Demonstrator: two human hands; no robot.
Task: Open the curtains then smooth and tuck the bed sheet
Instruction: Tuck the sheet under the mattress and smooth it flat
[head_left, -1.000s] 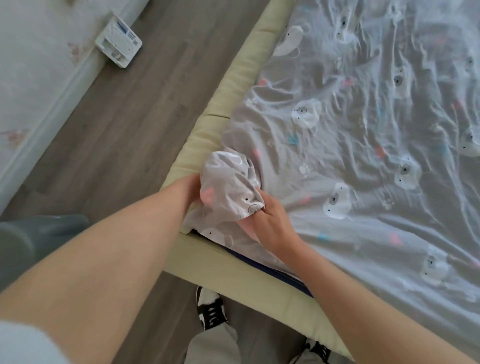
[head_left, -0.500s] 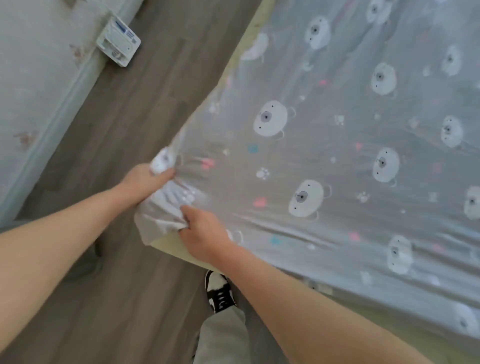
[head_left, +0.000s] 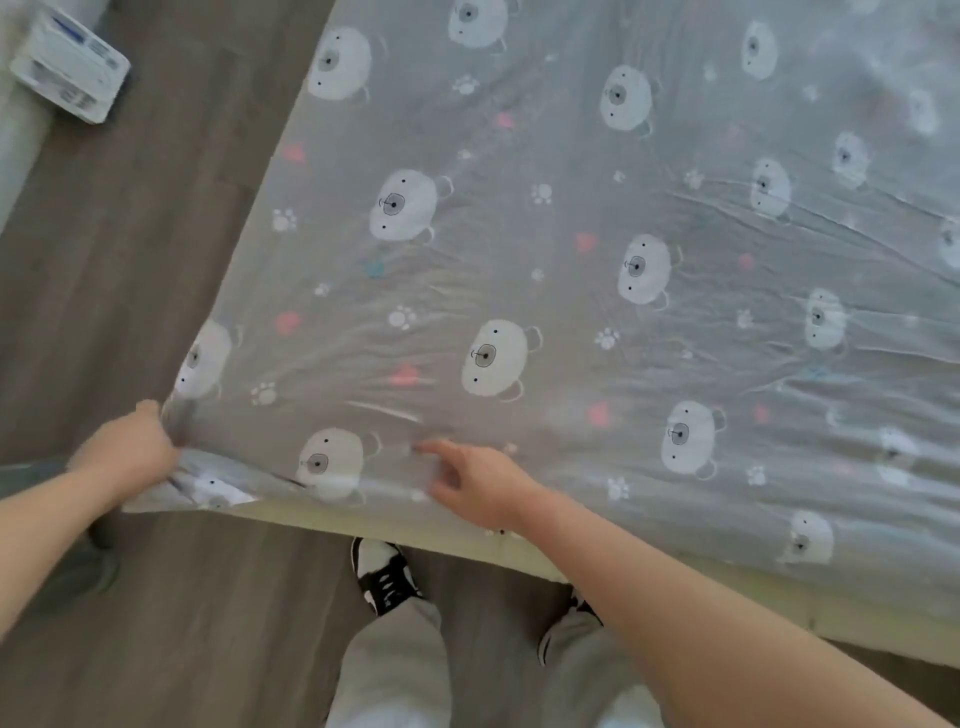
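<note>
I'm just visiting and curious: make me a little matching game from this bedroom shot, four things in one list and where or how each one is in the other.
Things:
1. left hand
2. right hand
3. white box
4. black-and-white shoe

States:
A. on the floor beside the wall
B. gripping the corner of the bed sheet
C. on the floor below the bed's edge
D. fingers loosely extended over the sheet near its edge

Pairs: 1-B, 2-D, 3-A, 4-C

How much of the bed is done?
Done: the bear sheet lies mostly flat, faint creases on the right. Happening: the left hand grips its corner; the right hand rests on it. Left: tucking over the yellow mattress edge. No curtains are in view.
</note>
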